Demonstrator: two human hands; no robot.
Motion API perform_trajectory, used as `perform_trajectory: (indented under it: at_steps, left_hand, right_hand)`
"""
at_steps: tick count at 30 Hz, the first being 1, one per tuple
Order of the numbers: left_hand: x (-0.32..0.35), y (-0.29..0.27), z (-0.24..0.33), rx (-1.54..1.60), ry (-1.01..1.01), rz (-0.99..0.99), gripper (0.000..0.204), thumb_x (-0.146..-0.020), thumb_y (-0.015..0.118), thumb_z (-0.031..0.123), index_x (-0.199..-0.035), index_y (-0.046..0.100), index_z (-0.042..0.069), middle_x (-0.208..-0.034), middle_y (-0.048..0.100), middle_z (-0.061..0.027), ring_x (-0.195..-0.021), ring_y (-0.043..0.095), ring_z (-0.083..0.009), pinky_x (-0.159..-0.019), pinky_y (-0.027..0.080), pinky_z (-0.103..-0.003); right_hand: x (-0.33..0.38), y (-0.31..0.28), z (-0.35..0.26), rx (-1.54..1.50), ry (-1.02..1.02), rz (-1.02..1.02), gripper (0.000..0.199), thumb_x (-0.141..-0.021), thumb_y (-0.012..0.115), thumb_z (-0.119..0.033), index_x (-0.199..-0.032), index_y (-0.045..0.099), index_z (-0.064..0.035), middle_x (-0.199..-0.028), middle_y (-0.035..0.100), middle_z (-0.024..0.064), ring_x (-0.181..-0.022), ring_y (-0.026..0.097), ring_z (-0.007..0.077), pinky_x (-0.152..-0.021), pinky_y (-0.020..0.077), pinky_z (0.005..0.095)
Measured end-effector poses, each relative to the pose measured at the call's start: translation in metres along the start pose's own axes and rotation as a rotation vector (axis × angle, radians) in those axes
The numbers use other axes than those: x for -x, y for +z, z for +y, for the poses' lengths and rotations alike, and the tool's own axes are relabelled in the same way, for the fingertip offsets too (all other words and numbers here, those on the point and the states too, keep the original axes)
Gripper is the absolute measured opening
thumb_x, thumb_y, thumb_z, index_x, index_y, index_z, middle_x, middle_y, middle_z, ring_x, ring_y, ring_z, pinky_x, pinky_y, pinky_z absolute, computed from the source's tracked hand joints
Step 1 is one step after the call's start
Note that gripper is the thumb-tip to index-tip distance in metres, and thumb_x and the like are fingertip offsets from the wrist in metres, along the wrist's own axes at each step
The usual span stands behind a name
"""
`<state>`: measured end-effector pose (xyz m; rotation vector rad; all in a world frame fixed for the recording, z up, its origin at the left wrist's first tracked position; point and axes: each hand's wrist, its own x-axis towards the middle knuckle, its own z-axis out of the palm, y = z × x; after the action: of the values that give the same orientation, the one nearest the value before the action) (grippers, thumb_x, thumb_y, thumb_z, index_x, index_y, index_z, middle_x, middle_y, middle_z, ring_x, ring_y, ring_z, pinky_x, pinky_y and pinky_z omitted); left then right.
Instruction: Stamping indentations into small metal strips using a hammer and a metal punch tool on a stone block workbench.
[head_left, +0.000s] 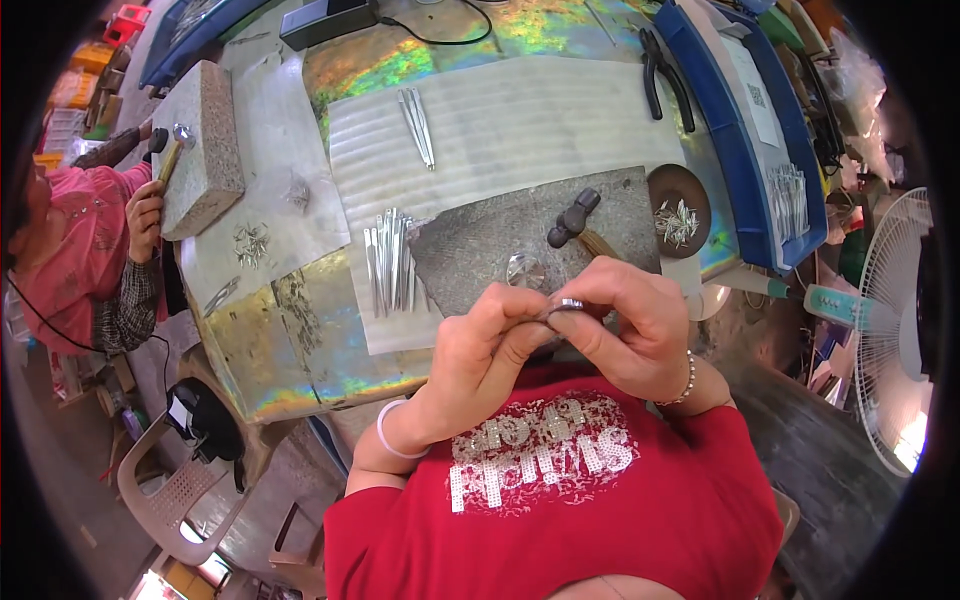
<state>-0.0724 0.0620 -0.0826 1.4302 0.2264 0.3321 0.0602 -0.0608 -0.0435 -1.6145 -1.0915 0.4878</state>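
In front of my chest, both hands pinch a small shiny ridged metal piece (568, 304), perhaps a band of links; fingers hide part of it. My left hand (490, 340) is closed at the piece's left end, thumb against forefinger. Closed too, my right hand (630, 318) grips its right end between thumb and fingers. Just beyond them lies a dark grey stone slab (470, 235). On it rest a hammer (575, 220), its wooden handle partly behind my right hand, and a round shiny clear object (525, 268). Left of the slab lie several slim silvery metal strips (390, 265).
A brown round dish (662, 185) holds small metal pins. Farther off lie more strips (415, 128) and black-handled pliers (660, 80). A blue tray (735, 150) stands right, near a fan (900, 330). At left, another person's hand (145, 215) holds a hammer by a stone block (210, 150).
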Motion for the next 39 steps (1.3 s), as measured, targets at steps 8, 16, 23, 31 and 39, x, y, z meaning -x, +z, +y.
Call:
perform_trajectory:
  at_steps: [8, 16, 23, 31, 39]
  left_hand:
    - [-0.002, -0.004, 0.004, -0.016, 0.011, -0.046, 0.013, -0.087, 0.061, 0.0, -0.1, 0.058, 0.0, -0.086, 0.066, -0.0091, -0.073, 0.066, -0.0143, -0.064, 0.051, -0.025]
    - [-0.003, -0.005, 0.003, -0.014, -0.013, -0.066, 0.012, -0.088, 0.061, 0.001, -0.099, 0.058, 0.0, -0.083, 0.067, -0.0098, -0.071, 0.066, -0.0132, -0.063, 0.051, -0.025]
    - [-0.007, -0.006, 0.005, 0.191, -0.294, -0.148, 0.01, -0.092, 0.058, 0.007, -0.092, 0.053, -0.001, -0.075, 0.067, -0.0083, -0.072, 0.063, -0.008, -0.062, 0.05, -0.023]
    - [-0.027, -0.015, 0.021, 0.273, -0.542, -0.258, 0.016, -0.092, 0.059, 0.012, -0.095, 0.05, -0.001, -0.08, 0.066, -0.0108, -0.071, 0.064, -0.0113, -0.059, 0.052, -0.021]
    - [-0.036, -0.013, 0.023, 0.284, -0.664, -0.277, 0.021, -0.091, 0.062, 0.017, -0.094, 0.05, 0.0, -0.067, 0.064, -0.0078, -0.051, 0.063, -0.0112, -0.041, 0.048, -0.018]
  right_hand:
    - [0.002, 0.005, 0.001, -0.015, -0.05, 0.067, 0.016, -0.077, 0.072, -0.004, -0.089, 0.062, -0.0004, -0.067, 0.059, 0.0084, -0.053, 0.06, 0.0183, -0.046, 0.0435, 0.0267]
    - [-0.001, 0.003, 0.001, 0.05, -0.071, 0.032, 0.015, -0.077, 0.072, -0.005, -0.087, 0.062, -0.0009, -0.064, 0.06, 0.0073, -0.051, 0.06, 0.0151, -0.045, 0.0431, 0.0244]
    - [0.001, 0.003, 0.002, -0.418, 0.484, -0.031, 0.01, -0.087, 0.063, -0.005, -0.085, 0.054, -0.001, -0.068, 0.063, 0.0032, -0.056, 0.06, 0.0064, -0.043, 0.0385, 0.0161]
    - [-0.005, 0.001, 0.023, -0.773, 0.672, 0.009, 0.015, -0.087, 0.064, -0.011, -0.077, 0.055, -0.0047, -0.06, 0.055, -0.0005, -0.042, 0.042, 0.0021, -0.037, 0.0303, 0.0175]
    - [-0.006, 0.005, 0.035, -0.884, 0.771, 0.034, 0.016, -0.086, 0.066, -0.013, -0.075, 0.055, -0.0079, -0.058, 0.053, -0.0017, -0.039, 0.04, 0.0019, -0.034, 0.027, 0.0167]
